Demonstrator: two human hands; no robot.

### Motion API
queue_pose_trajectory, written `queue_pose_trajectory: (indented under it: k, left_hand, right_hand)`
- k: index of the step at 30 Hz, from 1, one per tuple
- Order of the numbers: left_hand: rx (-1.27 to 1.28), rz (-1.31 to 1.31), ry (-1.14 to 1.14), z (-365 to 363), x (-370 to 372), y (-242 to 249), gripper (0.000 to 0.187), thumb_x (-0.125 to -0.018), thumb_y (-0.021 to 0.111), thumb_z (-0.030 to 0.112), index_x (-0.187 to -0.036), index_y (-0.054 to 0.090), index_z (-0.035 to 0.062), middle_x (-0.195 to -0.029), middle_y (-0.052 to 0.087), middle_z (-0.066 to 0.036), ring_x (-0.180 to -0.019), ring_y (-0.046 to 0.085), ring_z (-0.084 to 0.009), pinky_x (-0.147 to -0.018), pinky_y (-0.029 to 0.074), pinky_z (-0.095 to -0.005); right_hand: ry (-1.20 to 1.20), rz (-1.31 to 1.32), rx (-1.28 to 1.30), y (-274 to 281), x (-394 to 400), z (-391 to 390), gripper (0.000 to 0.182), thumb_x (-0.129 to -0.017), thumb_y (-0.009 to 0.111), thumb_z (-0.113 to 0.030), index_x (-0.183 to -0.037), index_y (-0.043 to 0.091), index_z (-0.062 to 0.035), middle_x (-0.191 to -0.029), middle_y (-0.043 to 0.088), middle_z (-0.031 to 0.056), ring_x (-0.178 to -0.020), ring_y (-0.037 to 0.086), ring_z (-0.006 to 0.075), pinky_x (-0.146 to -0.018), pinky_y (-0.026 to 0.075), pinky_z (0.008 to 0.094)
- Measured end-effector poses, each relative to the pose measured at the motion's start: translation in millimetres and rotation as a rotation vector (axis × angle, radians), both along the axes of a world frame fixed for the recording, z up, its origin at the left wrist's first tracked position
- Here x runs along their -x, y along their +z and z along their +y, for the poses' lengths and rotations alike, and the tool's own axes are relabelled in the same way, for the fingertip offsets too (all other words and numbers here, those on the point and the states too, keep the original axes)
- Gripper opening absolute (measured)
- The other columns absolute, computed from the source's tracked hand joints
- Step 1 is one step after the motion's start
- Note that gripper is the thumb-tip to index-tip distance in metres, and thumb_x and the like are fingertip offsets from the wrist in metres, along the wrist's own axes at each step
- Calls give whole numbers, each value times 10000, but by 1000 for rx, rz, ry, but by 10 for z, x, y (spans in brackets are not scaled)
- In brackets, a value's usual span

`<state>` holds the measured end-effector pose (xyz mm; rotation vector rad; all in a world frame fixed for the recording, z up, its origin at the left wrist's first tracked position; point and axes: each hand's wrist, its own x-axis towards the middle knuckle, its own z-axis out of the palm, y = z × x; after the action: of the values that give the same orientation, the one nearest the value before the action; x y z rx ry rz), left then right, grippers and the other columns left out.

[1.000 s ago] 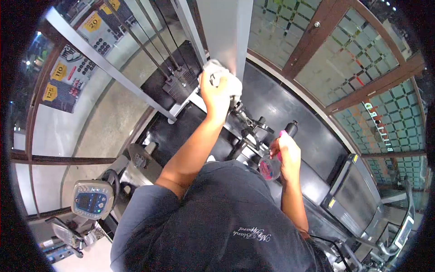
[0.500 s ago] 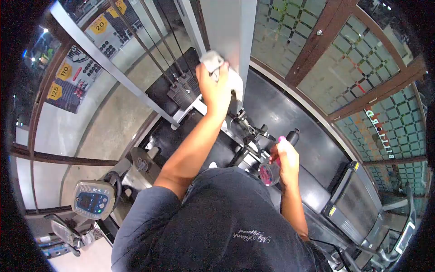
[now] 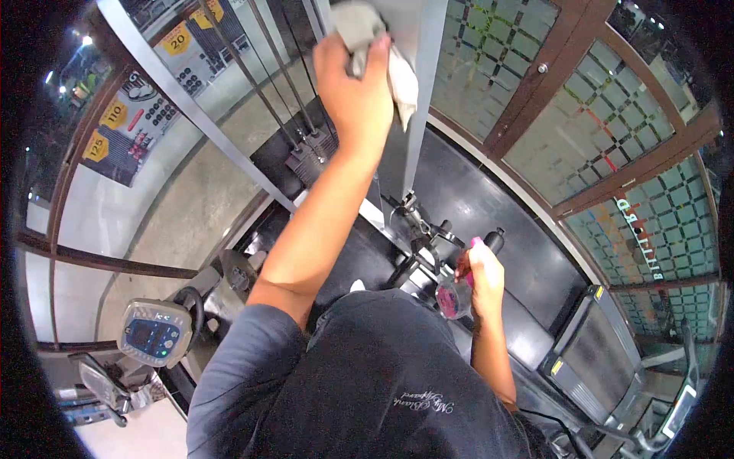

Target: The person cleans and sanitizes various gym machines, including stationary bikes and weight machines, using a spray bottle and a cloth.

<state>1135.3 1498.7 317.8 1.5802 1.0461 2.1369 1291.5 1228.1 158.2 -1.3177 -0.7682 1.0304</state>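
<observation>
My left hand [image 3: 355,96] reaches up and forward with its fingers closed around a whitish cloth [image 3: 403,80]. The cloth lies against the upper part of a grey upright panel [image 3: 425,84] on a cable weight machine, and one corner of it hangs down. Lower on the right, my right hand [image 3: 488,281] grips a clear spray bottle [image 3: 453,300] with a pink top, held near my waist. Fingers cover the bottle's middle. Behind it, part of a black cylindrical object [image 3: 495,240] shows.
Guide rods and a weight stack [image 3: 312,157] stand left of the panel. A treadmill [image 3: 596,352] is at right, below glass doors [image 3: 589,115] with brown frames. At lower left sits an exercise machine's console [image 3: 155,334]. A poster [image 3: 126,126] shows behind glass.
My left hand has slid the cloth higher up the panel, with the arm stretched further. The right hand keeps the spray bottle at nearly the same spot. The view has shifted slightly.
</observation>
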Motion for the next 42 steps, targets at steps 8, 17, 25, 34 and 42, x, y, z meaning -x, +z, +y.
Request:
queue_pose_trajectory:
  k: [8,17,25,34,42]
  left_hand:
    - [-25,59,28,47,66,-315,303,-957,762,226,-1179,714,26,-1150,676,-107,-1115,637,-242,-1000,468,-382]
    - [-233,98,63,153,80,703,265,-943,747,219,-1104,687,18,-1099,655,-132,-1059,629,-277,-964,463,-376]
    - [-145,132,65,141,25,-51,266,-915,765,182,-1138,709,47,-1171,669,-129,-1165,612,-306,-1042,444,-388]
    - [-189,91,-3,66,17,1515,170,-960,685,74,-1113,673,0,-1013,626,-110,-973,616,-240,-889,469,-335]
    - [-305,124,73,189,-14,439,227,-917,757,172,-1082,689,31,-1181,636,-126,-1136,605,-290,-992,452,-379]
  right_hand:
    - [-40,-4,26,-5,-8,-47,386,-1057,599,-377,-953,629,-6,-819,632,80,-696,620,173,-618,509,320]
    - [3,-52,1,4,-1,-9,383,-1056,594,-372,-944,628,-8,-817,629,72,-695,612,162,-618,504,316]
    - [3,-48,16,9,-38,-13,402,-1060,588,-386,-951,638,-3,-809,635,76,-693,614,163,-624,503,315]
    - [8,-68,-13,60,-3,62,409,-1056,593,-392,-927,641,-7,-780,627,74,-684,612,167,-621,503,316]
    - [9,-136,32,33,-28,37,377,-1066,541,-347,-913,642,-17,-741,657,51,-646,613,139,-610,461,286]
